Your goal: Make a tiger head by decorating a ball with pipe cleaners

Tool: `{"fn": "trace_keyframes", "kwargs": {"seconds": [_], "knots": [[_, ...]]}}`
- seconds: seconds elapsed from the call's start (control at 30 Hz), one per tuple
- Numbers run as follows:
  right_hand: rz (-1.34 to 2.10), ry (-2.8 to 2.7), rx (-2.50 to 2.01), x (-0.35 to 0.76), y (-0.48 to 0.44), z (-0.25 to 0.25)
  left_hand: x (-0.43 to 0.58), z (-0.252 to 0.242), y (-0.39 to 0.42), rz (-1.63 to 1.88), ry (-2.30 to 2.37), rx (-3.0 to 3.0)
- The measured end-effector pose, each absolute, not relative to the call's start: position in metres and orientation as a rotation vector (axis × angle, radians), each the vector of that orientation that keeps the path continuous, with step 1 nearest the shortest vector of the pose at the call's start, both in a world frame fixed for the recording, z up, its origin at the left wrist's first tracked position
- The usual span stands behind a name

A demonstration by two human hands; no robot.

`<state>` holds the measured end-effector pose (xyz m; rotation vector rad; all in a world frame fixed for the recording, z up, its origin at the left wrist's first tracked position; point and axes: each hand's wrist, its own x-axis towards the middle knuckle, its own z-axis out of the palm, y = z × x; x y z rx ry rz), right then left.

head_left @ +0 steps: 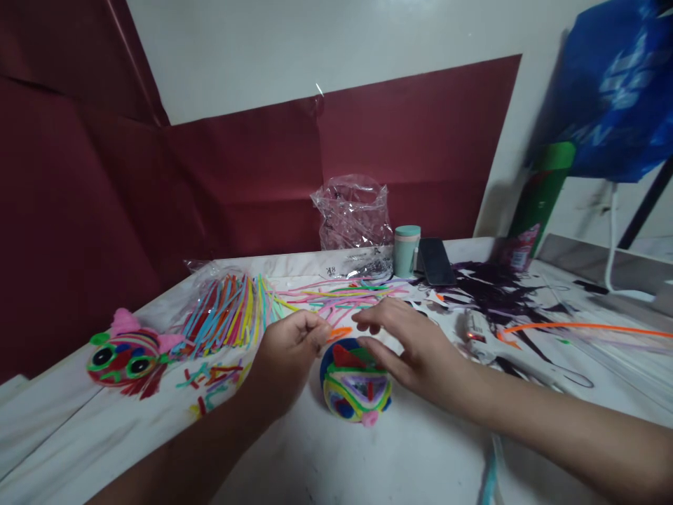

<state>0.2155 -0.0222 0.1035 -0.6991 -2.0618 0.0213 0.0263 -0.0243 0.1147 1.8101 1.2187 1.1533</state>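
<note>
- Orange pipe-cleaner piece (339, 332): it hangs in the air between the two hands, just above a decorated ball (356, 384) that sits on the tabletop (420, 449).
- By my judgement it weighs almost nothing. It is fuzzy outside with a thin wire core, so it should bend easily and keep whatever curve it is given. It won't break, but a pinch could kink it.
- The ends look like the sensible places to hold, leaving the middle free to shape.
- It is short, bright orange and slightly bowed. Motion blur hides its finer texture.
- Left hand (288, 354): the fingers are closed in a pinch on the piece's left end.
- Right hand (407, 344): the fingers are loosely spread above the ball, with thumb and forefinger tips at the piece's right end. I cannot tell whether they truly grip it.
- The ball is wrapped in blue, yellow, green, red and purple strands, with a pink tuft low on its front.
- To the left lie a bundle of coloured pipe cleaners (226, 312), cut scraps (215, 379) and a bug-eyed red figure (126, 354).
- Further back stand a crinkled plastic bag (355, 210), a teal cup (406, 250) and a dark phone (434, 261). A long orange strand (589, 327) lies to the right.
</note>
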Motion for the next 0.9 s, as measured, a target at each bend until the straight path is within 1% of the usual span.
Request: {"fn": "trace_keyframes", "kwargs": {"seconds": [0.07,0.13,0.23,0.3,0.37,0.5,0.63,0.9], "knots": [[-0.241,-2.142,-0.555,0.216,-0.021,0.100,0.029,0.113,-0.023,1.085,1.117,1.703],[-0.328,-2.173,-0.502,0.216,-0.021,0.097,0.031,0.111,-0.024,1.036,1.060,1.673],[-0.257,-2.143,-0.557,0.218,-0.021,0.095,0.030,0.109,-0.027,1.060,1.081,1.730],[-0.172,-2.116,-0.686,0.223,-0.021,0.092,0.026,0.107,-0.027,1.153,1.152,1.842],[-0.120,-2.108,-0.867,0.231,-0.021,0.086,0.020,0.103,-0.025,1.172,1.226,1.987],[-0.096,-2.151,-1.135,0.240,-0.022,0.072,0.016,0.085,-0.013,0.911,1.154,2.181],[-0.032,-2.200,-1.179,0.233,-0.025,0.066,0.024,0.063,-0.005,0.845,1.065,2.164],[0.127,-2.170,-1.197,0.225,-0.022,0.066,0.027,0.042,-0.004,0.969,0.925,1.962]]}}
